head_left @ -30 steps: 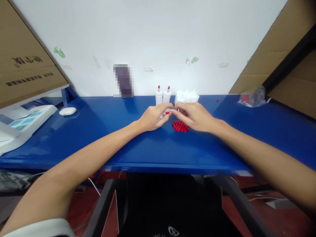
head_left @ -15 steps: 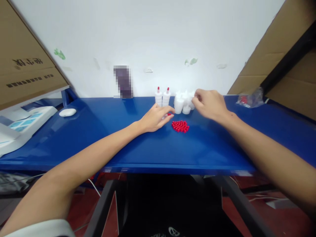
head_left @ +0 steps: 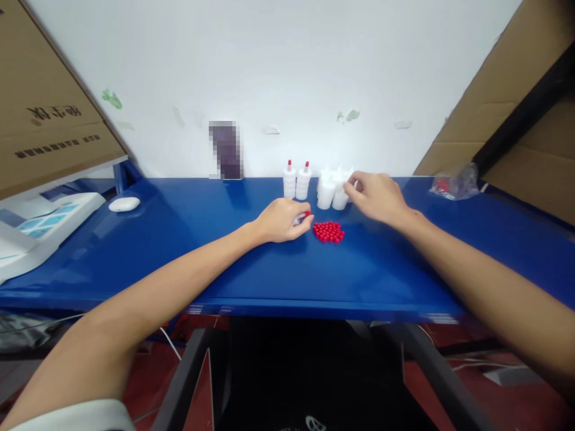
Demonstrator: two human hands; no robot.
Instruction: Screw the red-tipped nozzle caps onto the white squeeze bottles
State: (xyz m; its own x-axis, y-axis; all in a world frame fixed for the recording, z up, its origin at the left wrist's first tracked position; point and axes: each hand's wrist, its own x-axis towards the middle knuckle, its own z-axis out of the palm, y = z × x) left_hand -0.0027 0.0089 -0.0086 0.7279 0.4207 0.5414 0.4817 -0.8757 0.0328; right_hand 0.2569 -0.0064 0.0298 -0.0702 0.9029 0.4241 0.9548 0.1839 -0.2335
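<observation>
My left hand [head_left: 284, 220] is closed around a small whitish piece with a red tip [head_left: 308, 214], mostly hidden by the fingers; it looks like a pointed nozzle. Just right of it lies a pile of small red caps [head_left: 329, 231]. My right hand [head_left: 375, 194] has its thumb and fingertips pinched at the right side of a white squeeze bottle [head_left: 340, 196], at the front of a cluster of white bottles [head_left: 326, 194]. Two white bottles [head_left: 289, 183] with red-tipped nozzles stand upright behind my left hand.
A clear plastic bag with red bits [head_left: 453, 182] lies at the right of the blue table [head_left: 265, 275]. A white oval case [head_left: 124, 205] and a white device [head_left: 49, 224] are on the left. Cardboard [head_left: 58, 108] leans at both sides; a blurred dark panel [head_left: 227, 149] stands by the wall.
My left fingers have closed further around the red-tipped piece and drawn slightly back from the bottles. My right hand has lowered and moved slightly left, against the front bottle.
</observation>
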